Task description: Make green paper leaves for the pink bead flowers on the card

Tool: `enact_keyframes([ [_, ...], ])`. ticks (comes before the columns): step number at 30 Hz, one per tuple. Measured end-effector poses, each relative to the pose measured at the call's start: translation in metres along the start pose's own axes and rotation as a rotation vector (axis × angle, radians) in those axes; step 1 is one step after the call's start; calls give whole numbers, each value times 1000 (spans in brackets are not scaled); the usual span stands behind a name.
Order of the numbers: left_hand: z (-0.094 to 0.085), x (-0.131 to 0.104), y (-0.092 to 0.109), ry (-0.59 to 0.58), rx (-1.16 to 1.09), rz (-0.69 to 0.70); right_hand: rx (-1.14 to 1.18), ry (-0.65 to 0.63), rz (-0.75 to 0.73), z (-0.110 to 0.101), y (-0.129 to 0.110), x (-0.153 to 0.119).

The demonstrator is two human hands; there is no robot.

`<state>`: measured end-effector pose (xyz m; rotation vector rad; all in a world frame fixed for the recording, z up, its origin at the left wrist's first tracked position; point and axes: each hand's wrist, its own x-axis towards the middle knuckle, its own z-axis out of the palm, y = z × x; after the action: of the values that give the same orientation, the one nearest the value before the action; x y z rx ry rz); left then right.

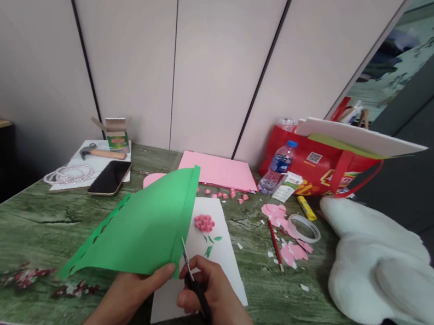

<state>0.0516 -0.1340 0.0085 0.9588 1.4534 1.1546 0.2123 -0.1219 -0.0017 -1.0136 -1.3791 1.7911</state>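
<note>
A sheet of green paper [140, 222] is gripped near its lower right corner by my left hand [137, 290], thumb on top. Its right edge shows a folded strip, and shapes have been cut out along its left edge. My right hand [212, 292] has its fingers through the black handles of a pair of scissors [196, 288]. The blades point up and left at the strip's lower part; whether they are cutting is unclear. Beneath lies a white sheet [221, 257] bearing a pink flower [204, 223] and small green leaves [209, 250].
Pink paper [216, 169] lies at the back, with small pink pieces before it. To the right are a water bottle [278, 167], tape roll [315, 237], red pencil [275, 243], glue stick [306, 208] and red bag [325, 164]. A phone [110, 178] and hammer [106, 154] lie left.
</note>
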Motion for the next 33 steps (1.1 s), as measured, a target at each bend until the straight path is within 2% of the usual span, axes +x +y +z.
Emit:
enact_keyframes([
  [6, 8, 3, 6, 186, -159, 72, 13, 24, 8, 0, 2, 0],
  [11, 18, 2, 6, 239, -124, 149, 23, 42, 8, 0, 3, 0],
  [14, 24, 0, 6, 292, -176, 126, 20, 47, 10, 0, 3, 0],
  [17, 29, -2, 7, 329, -260, 26, 18, 51, -6, 1, 5, -1],
  [19, 32, -4, 8, 344, -282, -22, 26, 59, -18, 1, 7, 0],
  [24, 36, -7, 14, 354, -328, -11, 45, 66, -38, 3, 6, -1],
  [28, 41, -10, 19, 350, -391, -60, 60, 71, -36, 4, 3, -2],
  [33, 45, -12, 19, 351, -495, -29, 74, 80, -53, 4, 5, -2],
])
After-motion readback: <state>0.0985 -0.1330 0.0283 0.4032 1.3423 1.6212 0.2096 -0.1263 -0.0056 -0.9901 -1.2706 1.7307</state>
